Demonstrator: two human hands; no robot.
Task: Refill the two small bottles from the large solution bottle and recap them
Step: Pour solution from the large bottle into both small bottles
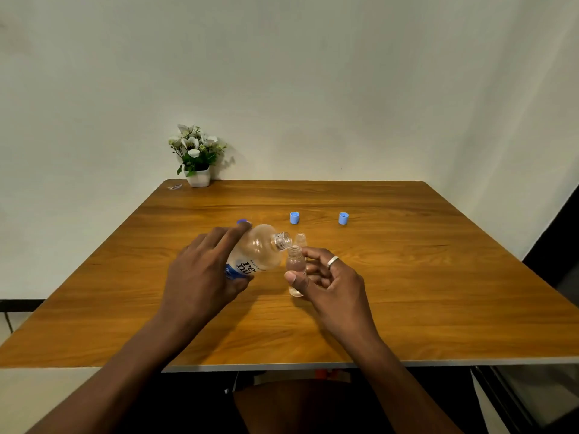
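Here, the left hand (200,277) grips the tilted large bottle (263,249), mouth just above a small bottle (296,264) pinched in the right hand (329,283); a second small bottle (300,239) and 2 blue caps (294,218) (343,218) sit beyond.

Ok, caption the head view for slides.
Left hand tips large bottle over small bottle in right hand; two blue caps behind.

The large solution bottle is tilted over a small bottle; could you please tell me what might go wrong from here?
1. The large solution bottle, tilted in the left hand, has a mouth wider than the neck of the small bottle pinched by the right hand, so liquid may spill onto the table.
2. The second small bottle stands uncapped just behind; the pouring neck might knock it over.
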